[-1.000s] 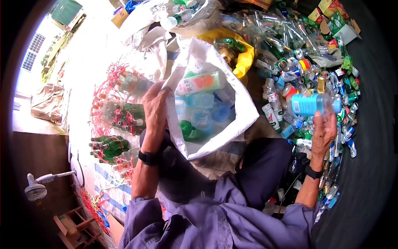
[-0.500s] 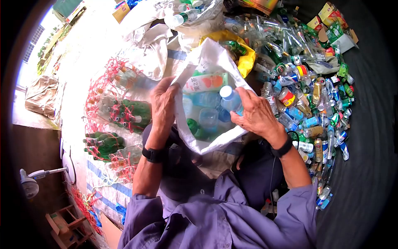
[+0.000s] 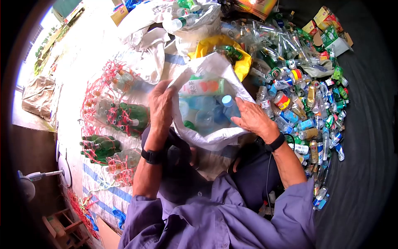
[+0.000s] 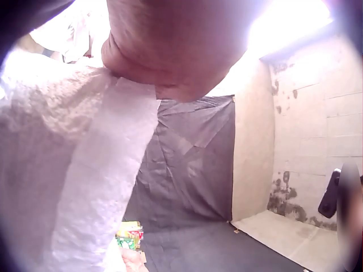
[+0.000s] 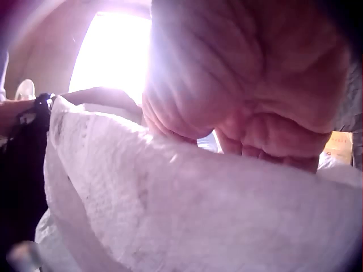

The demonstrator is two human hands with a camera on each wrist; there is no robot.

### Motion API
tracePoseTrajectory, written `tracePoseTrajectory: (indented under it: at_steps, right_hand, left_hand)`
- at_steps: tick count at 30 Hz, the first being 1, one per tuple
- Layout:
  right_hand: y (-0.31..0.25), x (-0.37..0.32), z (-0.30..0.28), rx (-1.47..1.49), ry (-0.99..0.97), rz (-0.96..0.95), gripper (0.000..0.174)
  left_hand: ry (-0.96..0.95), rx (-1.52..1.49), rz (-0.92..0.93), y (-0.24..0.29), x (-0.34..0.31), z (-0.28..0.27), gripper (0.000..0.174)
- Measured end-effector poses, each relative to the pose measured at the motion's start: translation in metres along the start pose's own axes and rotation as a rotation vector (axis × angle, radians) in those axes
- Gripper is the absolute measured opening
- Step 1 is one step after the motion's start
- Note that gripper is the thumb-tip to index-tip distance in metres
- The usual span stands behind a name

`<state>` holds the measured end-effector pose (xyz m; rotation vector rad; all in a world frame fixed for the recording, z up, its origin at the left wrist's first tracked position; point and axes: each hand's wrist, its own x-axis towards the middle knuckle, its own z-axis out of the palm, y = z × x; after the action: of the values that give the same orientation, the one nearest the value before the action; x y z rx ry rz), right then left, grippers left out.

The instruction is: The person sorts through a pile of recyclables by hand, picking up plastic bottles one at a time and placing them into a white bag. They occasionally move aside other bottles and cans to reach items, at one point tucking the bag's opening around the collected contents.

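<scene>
A white woven sack [image 3: 199, 143] stands with its mouth open between my two hands in the head view. My left hand [image 3: 161, 101] grips its left rim, thumb and fingers folding the edge. At the right side of the mouth, my right hand [image 3: 258, 119] holds a clear plastic bottle [image 3: 230, 110] between thumb and fingers. The bottle stands upright with its pale blue cap up, inside the opening. Other plastic bottles lie deeper in the sack, one with a peach-printed label [image 3: 205, 87]. In the right wrist view the sack's white side [image 5: 187, 209] hides my fingertips.
A large heap of cans and bottles [image 3: 306, 108] spreads at my right. Green glass bottles [image 3: 101, 147] tied with red string [image 3: 89, 103] lie at my left. A yellow bag [image 3: 242, 66] and a stuffed white sack [image 3: 195, 39] are beyond the open one.
My right hand has brought a blue-labelled bottle from over the heap leftward to the sack's mouth. The bottle has turned upright and moved down into it. My left hand keeps its grip.
</scene>
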<state>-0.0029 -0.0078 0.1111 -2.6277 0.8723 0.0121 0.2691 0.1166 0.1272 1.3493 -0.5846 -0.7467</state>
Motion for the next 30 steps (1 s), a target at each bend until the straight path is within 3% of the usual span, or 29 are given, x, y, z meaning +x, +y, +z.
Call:
tracePoseTrajectory:
  at_steps: [2, 4, 6, 7, 10, 11, 12, 14, 18, 20, 22, 24, 25, 26, 28, 30]
  right_hand:
    - [0.011, -0.012, 0.014, 0.018, 0.283, -0.264, 0.065]
    - [-0.011, -0.025, -0.005, 0.092, 0.248, -0.183, 0.068]
    - [-0.028, -0.033, -0.026, 0.126, 0.374, -0.089, 0.072]
    - [-0.03, -0.036, -0.028, 0.026, 0.538, -0.067, 0.069]
    - [-0.018, -0.039, -0.015, 0.109, 0.667, 0.049, 0.065]
    - [0.002, -0.039, 0.013, 0.386, 0.558, 0.179, 0.058]
    - [0.014, -0.039, 0.024, 0.394, 0.567, 0.183, 0.058]
    - [0.034, -0.037, 0.038, 0.506, 0.322, 0.272, 0.044]
    - [0.065, -0.03, 0.082, 0.857, 0.251, 0.405, 0.03]
    - [0.061, -0.03, 0.084, 0.716, 0.45, 0.376, 0.022]
    - [0.054, -0.031, 0.073, 0.628, 0.524, 0.287, 0.02]
    - [0.051, -0.029, 0.068, 0.653, 0.564, 0.188, 0.022]
    - [0.055, -0.025, 0.072, 0.421, 0.628, 0.045, 0.023]
    - [0.057, -0.026, 0.073, 0.431, 0.63, 0.047, 0.023]
    - [0.043, -0.028, 0.051, 0.775, 0.614, 0.19, 0.019]
    - [0.048, -0.027, 0.05, 0.82, 0.623, 0.185, 0.019]
  left_hand:
    - [-0.006, 0.032, -0.018, -0.006, 0.002, -0.003, 0.021]
    - [-0.004, 0.109, 0.0, -0.013, 0.002, -0.006, 0.03]
    - [-0.006, 0.121, 0.025, -0.015, 0.003, -0.008, 0.029]
    - [-0.014, 0.133, 0.05, -0.015, 0.002, -0.009, 0.027]
    - [-0.034, 0.199, 0.018, -0.013, 0.002, -0.009, 0.026]
    - [-0.042, 0.208, 0.023, -0.013, 0.003, -0.009, 0.026]
    - [-0.058, 0.235, 0.027, -0.015, 0.004, -0.01, 0.023]
    - [-0.076, 0.27, 0.034, -0.019, 0.005, -0.01, 0.021]
    - [-0.147, 0.402, 0.085, -0.02, 0.004, -0.007, 0.023]
    - [-0.137, 0.558, 0.221, -0.023, 0.002, -0.005, 0.024]
    - [-0.126, 1.045, 0.522, 0.002, -0.016, 0.013, 0.038]
    - [-0.216, 1.192, 0.82, 0.006, -0.021, 0.024, 0.048]
    - [-0.311, 1.327, 0.791, 0.011, -0.024, 0.029, 0.052]
    - [-0.396, 1.368, 0.771, 0.014, -0.028, 0.037, 0.053]
    - [-0.542, 1.377, 0.843, 0.021, -0.036, 0.056, 0.055]
    - [-0.684, 1.405, 0.866, 0.019, -0.04, 0.068, 0.059]
